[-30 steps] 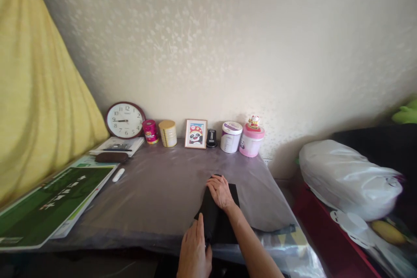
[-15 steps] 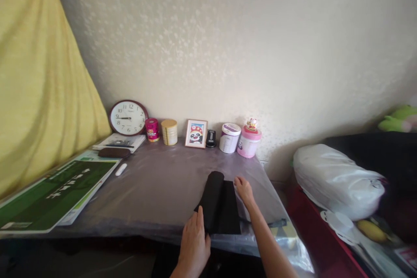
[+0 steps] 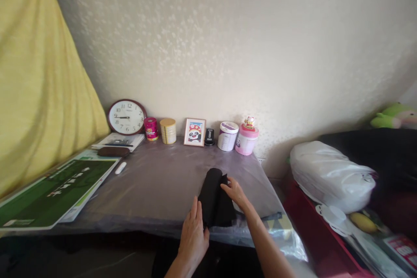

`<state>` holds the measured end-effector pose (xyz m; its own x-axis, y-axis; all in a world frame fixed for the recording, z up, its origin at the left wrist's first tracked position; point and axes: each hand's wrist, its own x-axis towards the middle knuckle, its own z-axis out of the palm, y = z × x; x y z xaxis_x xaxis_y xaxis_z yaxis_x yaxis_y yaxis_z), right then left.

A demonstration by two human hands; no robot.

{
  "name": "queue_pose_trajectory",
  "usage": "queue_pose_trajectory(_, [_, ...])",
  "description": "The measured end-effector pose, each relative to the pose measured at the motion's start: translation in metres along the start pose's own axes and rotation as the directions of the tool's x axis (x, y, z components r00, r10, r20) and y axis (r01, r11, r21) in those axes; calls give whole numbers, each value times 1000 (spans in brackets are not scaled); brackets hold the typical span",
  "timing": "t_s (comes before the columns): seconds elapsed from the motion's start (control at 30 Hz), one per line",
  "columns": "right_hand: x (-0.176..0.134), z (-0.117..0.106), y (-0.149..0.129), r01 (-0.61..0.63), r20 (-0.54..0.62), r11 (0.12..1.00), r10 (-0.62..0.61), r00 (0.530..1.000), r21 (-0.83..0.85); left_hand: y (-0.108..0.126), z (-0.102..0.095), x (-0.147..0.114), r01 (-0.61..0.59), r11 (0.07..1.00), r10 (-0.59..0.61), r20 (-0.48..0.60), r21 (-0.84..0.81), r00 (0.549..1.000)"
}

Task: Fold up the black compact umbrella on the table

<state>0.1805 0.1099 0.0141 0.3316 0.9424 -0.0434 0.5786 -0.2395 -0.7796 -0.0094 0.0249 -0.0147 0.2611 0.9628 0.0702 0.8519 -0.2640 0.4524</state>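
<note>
A black rolled-up cloth [image 3: 209, 195] with a flat flap along its right side lies near the front edge of the table. My left hand [image 3: 194, 230] rests against the roll's near left side, its fingers stretched out and close together. On the other side, my right hand [image 3: 233, 190] pinches the far corner of the flap between thumb and fingers and holds it raised beside the roll. Under my right forearm, a dark strap [image 3: 273, 216] reaches out over the table; the forearm hides part of it.
At the back stand a clock [image 3: 127, 117], a pink tin [image 3: 150, 129], a yellow-lidded can [image 3: 168, 131], a panda picture [image 3: 194, 132] and two tubs [image 3: 228, 136]. Green booklets [image 3: 58, 193] and a white marker [image 3: 120, 168] lie left. A white plastic bag [image 3: 330, 176] sits right.
My right hand has moved left, lifting the flap's far corner toward the roll. My left hand stays at the roll's left side. The view has shifted slightly.
</note>
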Motion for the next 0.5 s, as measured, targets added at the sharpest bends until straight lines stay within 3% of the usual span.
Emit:
queue_pose_trajectory(0.2, [-7,4,-13,-99,104,988,87,991,118,-1,0,1,-12,999,9,62,46,998])
queue_pose_trajectory(0.5, [-6,27,-30,-80,110,980,60,992,185,0,-3,2,2,997,-9,82,82,997])
